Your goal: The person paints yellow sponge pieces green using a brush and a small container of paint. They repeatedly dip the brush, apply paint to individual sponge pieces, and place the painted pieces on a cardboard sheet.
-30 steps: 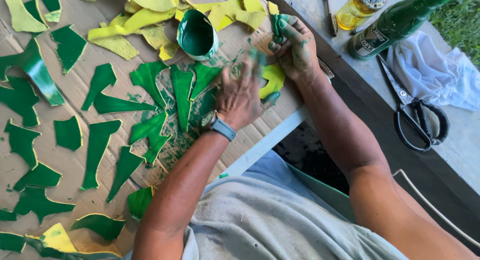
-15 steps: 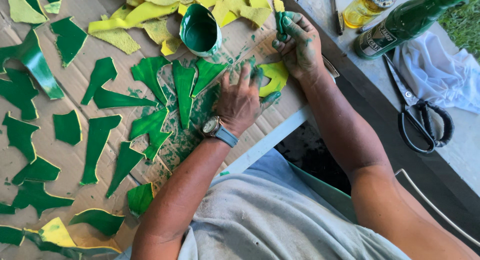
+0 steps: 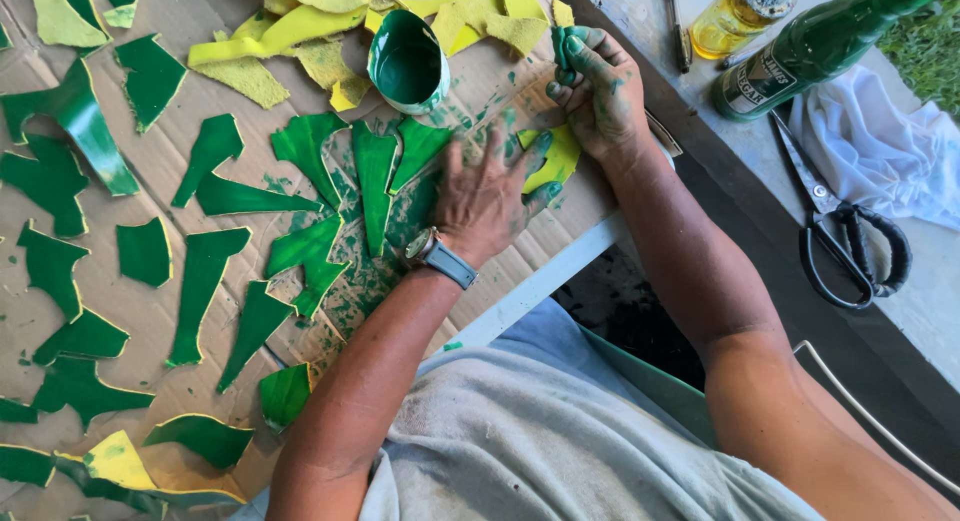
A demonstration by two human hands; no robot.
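My left hand (image 3: pixel 488 193), smeared with green paint and wearing a grey wristwatch, lies flat with fingers spread on the cardboard sheet (image 3: pixel 300 61). Its thumb rests on a yellow piece partly painted green (image 3: pixel 558 159). My right hand (image 3: pixel 603 89), also paint-stained, is closed around a small green-coated brush (image 3: pixel 562 53) just above that piece. A cup of green paint (image 3: pixel 406 61) stands just left of the brush. Green-painted cut pieces (image 3: pixel 372 176) lie under and beside my left hand.
Several more green pieces (image 3: pixel 200 281) are spread over the cardboard's left side, with unpainted yellow pieces (image 3: pixel 270 41) at the top. On the bench to the right are a green bottle (image 3: pixel 820 46), a small yellow bottle (image 3: pixel 735 16), black scissors (image 3: pixel 845 243) and a white cloth (image 3: pixel 880 151).
My left hand, blurred in motion a second ago, has settled flat by the yellow piece. My right hand with the brush has barely shifted.
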